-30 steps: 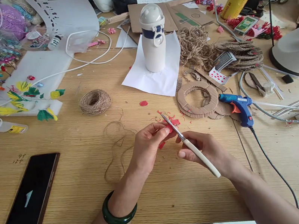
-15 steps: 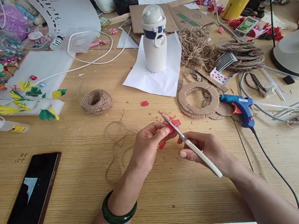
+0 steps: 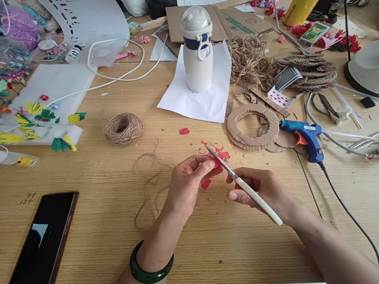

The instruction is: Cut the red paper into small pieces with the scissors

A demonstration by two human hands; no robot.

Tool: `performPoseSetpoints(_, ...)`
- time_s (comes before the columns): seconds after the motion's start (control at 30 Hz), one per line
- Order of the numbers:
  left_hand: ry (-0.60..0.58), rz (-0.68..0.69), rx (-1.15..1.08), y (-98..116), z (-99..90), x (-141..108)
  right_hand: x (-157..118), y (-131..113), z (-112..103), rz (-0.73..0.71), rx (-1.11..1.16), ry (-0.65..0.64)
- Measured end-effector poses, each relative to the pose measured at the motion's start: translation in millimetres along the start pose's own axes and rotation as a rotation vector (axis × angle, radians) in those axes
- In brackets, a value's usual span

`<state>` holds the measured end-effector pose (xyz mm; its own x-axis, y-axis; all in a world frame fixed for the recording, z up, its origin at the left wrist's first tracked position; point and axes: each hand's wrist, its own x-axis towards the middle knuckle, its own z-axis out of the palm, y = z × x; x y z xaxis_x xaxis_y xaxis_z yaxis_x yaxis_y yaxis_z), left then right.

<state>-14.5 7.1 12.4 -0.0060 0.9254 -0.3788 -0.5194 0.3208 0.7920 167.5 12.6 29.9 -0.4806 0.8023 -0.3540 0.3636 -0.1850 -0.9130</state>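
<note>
My left hand (image 3: 191, 180) pinches a small red paper piece (image 3: 216, 162) between thumb and fingertips. In my right hand (image 3: 260, 191) is a pair of scissors (image 3: 256, 197) with white handles, its blades pointing up and left against the red piece. The fingers hide part of the handles, and most of the red piece is covered too. Red scraps (image 3: 224, 155) lie on the table just beyond the blades. A rounded red cutout (image 3: 184, 131) rests farther off, and another red bit (image 3: 206, 184) sits below my left fingertips.
A twine ball (image 3: 123, 129) and a phone (image 3: 42, 244) lie to the left. The white bottle (image 3: 200, 58) stands on white paper (image 3: 183, 100). Cardboard rings (image 3: 238, 129) and a blue glue gun (image 3: 306, 135) with its trailing cable are at right.
The whole view has shifted very slightly. Both hands, the scissors and the red piece keep practically the same positions.
</note>
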Motion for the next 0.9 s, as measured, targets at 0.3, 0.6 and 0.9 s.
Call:
performPoseSetpoints(0.3,0.017,0.017,0.003,-0.2,-0.8,1.7,0.0,-2.0,0.3,0.015,-0.026,0.005)
performPoseSetpoints(0.6,0.031,0.022,0.001,0.1,-1.5,1.9,0.5,-0.3,1.0,0.014,-0.04,-0.001)
performPoseSetpoints(0.9,0.055,0.022,-0.005,2.1,-0.3,2.4,2.3,0.8,0.2,0.008,0.002,0.053)
